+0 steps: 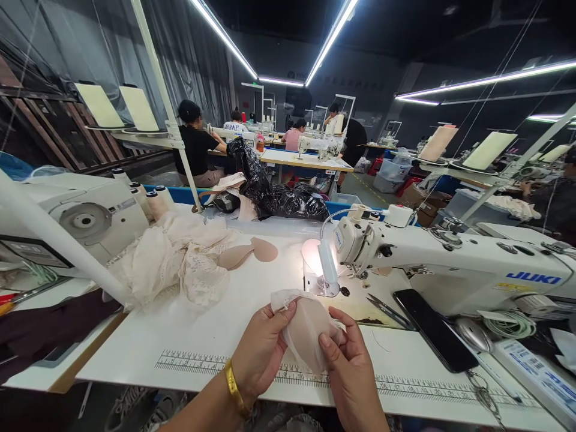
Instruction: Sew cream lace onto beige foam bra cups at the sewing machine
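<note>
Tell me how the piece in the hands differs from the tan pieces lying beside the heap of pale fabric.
The held piece has sheer, pale fabric over its tan part, while the tan pieces look bare. The held piece is between the left hand and right hand; the tan pieces lie on the white table. The held piece has loose, crumpled edges, the tan pieces smooth ones. Both show a similar tan colour.
</note>
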`<state>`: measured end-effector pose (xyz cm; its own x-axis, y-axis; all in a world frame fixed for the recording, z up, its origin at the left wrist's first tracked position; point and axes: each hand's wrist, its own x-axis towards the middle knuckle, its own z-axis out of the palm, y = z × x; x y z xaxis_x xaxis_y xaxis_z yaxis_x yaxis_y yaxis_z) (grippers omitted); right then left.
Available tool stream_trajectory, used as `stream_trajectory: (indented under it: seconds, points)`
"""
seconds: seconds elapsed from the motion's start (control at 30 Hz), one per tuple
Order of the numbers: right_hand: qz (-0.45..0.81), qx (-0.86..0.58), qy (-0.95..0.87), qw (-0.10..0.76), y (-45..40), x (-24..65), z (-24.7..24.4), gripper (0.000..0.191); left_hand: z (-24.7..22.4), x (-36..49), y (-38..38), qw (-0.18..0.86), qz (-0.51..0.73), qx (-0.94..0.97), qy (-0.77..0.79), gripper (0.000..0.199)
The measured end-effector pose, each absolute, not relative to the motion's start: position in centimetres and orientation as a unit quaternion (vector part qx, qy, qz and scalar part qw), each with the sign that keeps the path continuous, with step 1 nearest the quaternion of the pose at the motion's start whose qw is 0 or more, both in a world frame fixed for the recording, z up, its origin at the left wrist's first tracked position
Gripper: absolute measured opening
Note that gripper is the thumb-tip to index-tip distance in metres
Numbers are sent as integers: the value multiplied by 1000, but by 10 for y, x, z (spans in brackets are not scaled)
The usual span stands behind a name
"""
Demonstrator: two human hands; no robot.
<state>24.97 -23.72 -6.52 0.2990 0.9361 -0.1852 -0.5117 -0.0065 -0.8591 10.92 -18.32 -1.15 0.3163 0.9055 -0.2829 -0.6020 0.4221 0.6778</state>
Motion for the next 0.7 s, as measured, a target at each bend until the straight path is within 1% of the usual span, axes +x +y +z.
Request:
stream_trajectory:
  seconds: [0.1,0.23,0.3,0.4,0.47,0.5,0.53,0.57,0.6,0.63,0.7]
  points:
    - [549,-452,-244,659,-236,252,-68,70,-11,111,-183,783,481,243,309,39]
    - [537,-455,-282,652,-235,256,-71,71,-10,116,-179,803,440,272,296,38]
    - [542,-448,-320,635,-237,262,-70,77,-10,117,-175,807,426,276,302,35]
    - [554,-450,-430,553,-239,283,-65,89,-5,112,-166,803,410,309,304,33]
    - [498,-483,-531,487,-236,305,-60,87,3,106,-160,786,369,407,285,31]
    - [438,-494,-591,463,-232,316,-58,81,6,102,-157,764,325,492,262,27]
    - [359,-495,-655,443,-225,327,-55,71,10,100,-154,721,270,596,226,19]
    - [269,-477,-720,426,-216,337,-52,56,12,99,-150,651,215,707,176,8]
    - [172,-437,-783,408,-204,346,-50,36,13,100,-144,553,166,807,124,6]
    - [82,-407,-825,383,-191,353,-48,23,12,102,-138,440,130,885,80,14]
    - [-57,-367,-874,314,-164,362,-48,24,4,110,-121,242,100,964,33,24]
